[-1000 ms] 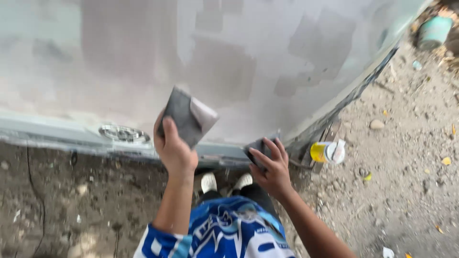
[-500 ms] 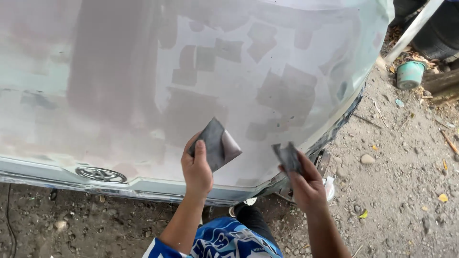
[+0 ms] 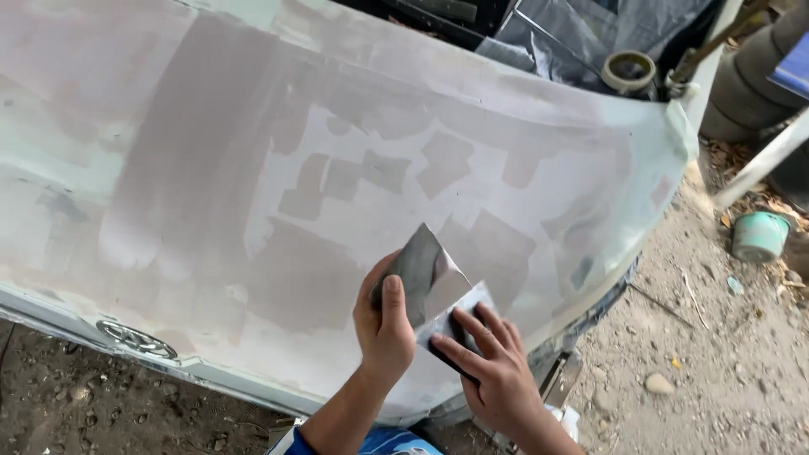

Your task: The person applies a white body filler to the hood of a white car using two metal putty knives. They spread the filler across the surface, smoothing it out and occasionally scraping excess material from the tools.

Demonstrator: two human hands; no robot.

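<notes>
A pale green car hood [image 3: 211, 194] patched with grey and white filler fills the view. My left hand [image 3: 383, 324] holds a flat grey metal plate [image 3: 419, 268] tilted up over the hood's lower right part. My right hand [image 3: 489, 366] presses a small dark scraper [image 3: 459, 324] against that plate's lower edge, so the two tools touch. Both hands sit close together near the hood's front edge.
A round emblem [image 3: 135, 339] sits on the hood's front lip at lower left. Dirt ground with stones lies to the right, with a small green pot [image 3: 760, 236]. A filler cap [image 3: 628, 72] and hood prop rod [image 3: 716, 38] show in the open bay.
The view has shifted up over the hood. My hands have come together: the scraper, held apart to the right before, now rests against the plate.
</notes>
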